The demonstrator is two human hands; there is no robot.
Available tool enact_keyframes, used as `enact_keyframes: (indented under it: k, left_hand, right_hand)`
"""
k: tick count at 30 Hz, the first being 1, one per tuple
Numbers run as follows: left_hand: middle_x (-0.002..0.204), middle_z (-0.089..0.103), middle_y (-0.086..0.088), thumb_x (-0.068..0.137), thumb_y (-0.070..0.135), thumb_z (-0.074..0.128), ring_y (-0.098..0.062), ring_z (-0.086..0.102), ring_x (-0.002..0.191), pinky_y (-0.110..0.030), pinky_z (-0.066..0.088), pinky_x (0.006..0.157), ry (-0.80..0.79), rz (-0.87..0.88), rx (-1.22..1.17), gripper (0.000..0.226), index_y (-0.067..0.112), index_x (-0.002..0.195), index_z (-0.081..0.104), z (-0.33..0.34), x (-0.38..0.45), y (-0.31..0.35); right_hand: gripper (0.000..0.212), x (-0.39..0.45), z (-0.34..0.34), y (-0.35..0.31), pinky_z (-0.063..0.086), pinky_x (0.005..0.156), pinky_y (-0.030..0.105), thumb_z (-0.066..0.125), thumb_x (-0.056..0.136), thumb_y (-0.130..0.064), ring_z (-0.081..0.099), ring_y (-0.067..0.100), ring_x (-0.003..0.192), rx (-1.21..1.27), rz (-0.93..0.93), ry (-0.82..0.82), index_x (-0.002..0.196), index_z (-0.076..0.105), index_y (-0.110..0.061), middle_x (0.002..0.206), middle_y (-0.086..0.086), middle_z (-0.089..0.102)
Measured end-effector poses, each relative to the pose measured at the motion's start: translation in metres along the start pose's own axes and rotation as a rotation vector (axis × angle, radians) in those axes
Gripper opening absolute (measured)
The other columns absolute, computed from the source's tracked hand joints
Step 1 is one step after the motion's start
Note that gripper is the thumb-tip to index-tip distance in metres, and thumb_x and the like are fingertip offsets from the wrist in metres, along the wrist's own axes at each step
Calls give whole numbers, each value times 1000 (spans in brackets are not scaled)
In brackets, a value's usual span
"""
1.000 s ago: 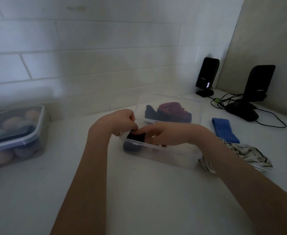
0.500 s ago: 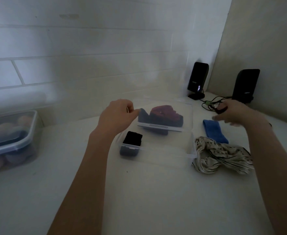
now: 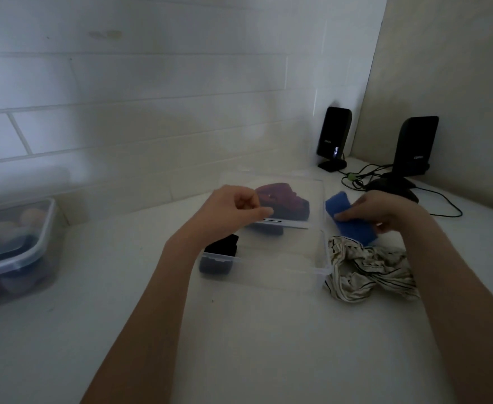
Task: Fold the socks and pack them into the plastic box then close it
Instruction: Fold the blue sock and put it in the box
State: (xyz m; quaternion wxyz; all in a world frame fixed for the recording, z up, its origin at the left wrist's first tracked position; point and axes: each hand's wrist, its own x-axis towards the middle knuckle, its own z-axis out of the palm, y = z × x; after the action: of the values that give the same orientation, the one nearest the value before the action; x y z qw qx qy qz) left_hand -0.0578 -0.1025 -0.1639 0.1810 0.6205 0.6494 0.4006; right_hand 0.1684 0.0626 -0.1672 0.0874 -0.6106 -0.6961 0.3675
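Observation:
A clear plastic box (image 3: 280,274) lies open on the white counter, its lid (image 3: 315,196) raised behind it. A dark folded sock (image 3: 220,253) sits in the box's left end. Maroon and dark socks (image 3: 283,199) show through the lid. My left hand (image 3: 233,211) hovers loosely curled over the box's back left corner, holding nothing I can make out. My right hand (image 3: 385,212) grips a blue folded sock (image 3: 347,220) just right of the box. A striped cream sock (image 3: 367,269) lies crumpled below it.
A lidded plastic container (image 3: 15,252) with rounded items stands at the far left. Two black speakers (image 3: 334,138) (image 3: 414,147) with cables (image 3: 364,177) stand in the back right corner. A tiled wall runs along the back.
My right hand left the box, reached right and took hold of the blue sock. My left hand lifted off the dark sock, which stays in the box.

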Motion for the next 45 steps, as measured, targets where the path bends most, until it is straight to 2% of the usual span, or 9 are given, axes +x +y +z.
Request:
enact_keyframes:
  k: [6, 10, 20, 23, 26, 31, 37, 41, 45]
  left_hand:
    - [83, 65, 12, 73, 16, 77, -2, 56, 71, -12, 47, 67, -643, 18, -21, 28, 30, 96, 69, -3, -12, 25]
    - [94, 61, 21, 76, 13, 75, -1, 56, 79, -4, 46, 65, -771, 8, 183, 35, 34, 100, 62, 16, -12, 28]
    - [73, 68, 13, 87, 37, 58, 0, 57, 63, -15, 45, 60, -562, -61, 40, 22, 22, 80, 73, 30, -8, 35]
    - [52, 57, -4, 92, 33, 51, -15, 47, 46, -20, 37, 42, -154, -213, -264, 51, 15, 45, 57, 12, -2, 31]
    - [57, 47, -9, 91, 39, 51, -19, 43, 48, -22, 36, 44, 179, -126, -381, 46, 13, 54, 48, 2, 3, 22]
    - [83, 70, -3, 87, 32, 60, -19, 71, 77, -31, 59, 69, 139, -117, -508, 27, 7, 97, 59, 10, 5, 25]
    - [77, 68, -8, 90, 16, 58, -16, 69, 59, -24, 54, 51, 225, -205, -710, 9, 9, 94, 62, -2, 4, 15]
    - [88, 66, -6, 94, 9, 45, -9, 70, 57, -21, 53, 49, 248, -246, -872, 17, 11, 105, 57, -8, 3, 12]
    - [105, 68, -15, 92, 5, 45, -16, 73, 75, -24, 57, 58, 149, -258, -918, 24, 4, 114, 56, -7, 4, 12]
  right_hand:
    - [35, -38, -20, -32, 38, 59, 28, 72, 80, -28, 51, 21, 80, 100, -265, 83, 105, 59, -8, 95, 11, 58]
    - [37, -65, -28, -51, 38, 60, 28, 73, 78, -33, 50, 21, 83, 19, -362, 62, 103, 59, -9, 92, 8, 57]
    - [52, -73, -6, -67, 57, 57, 22, 71, 78, -15, 71, 12, 80, 305, -444, -295, 127, 52, -17, 99, 1, 70]
    - [54, -71, -6, -67, 57, 58, 21, 70, 77, -14, 73, 11, 77, 373, -460, -368, 128, 52, -18, 97, 1, 71]
    - [50, -71, -3, -68, 58, 61, 21, 69, 80, -15, 72, 11, 80, 381, -474, -400, 127, 53, -20, 99, 1, 70]
    - [33, -71, 23, -81, 59, 73, 23, 65, 85, -14, 70, 12, 85, 430, -561, -418, 116, 57, -19, 99, 4, 71]
    - [38, -66, 33, -81, 55, 66, 21, 54, 93, -7, 66, 16, 80, 603, -706, -379, 128, 50, -21, 102, 9, 66]
    - [66, -59, 35, -76, 52, 77, 25, 53, 86, 9, 65, 21, 97, 203, -946, -361, 131, 49, -40, 115, 3, 61]
    - [50, -58, 54, -82, 50, 87, 16, 59, 84, 8, 62, 4, 101, 114, -1084, -314, 128, 50, -15, 121, 2, 56]
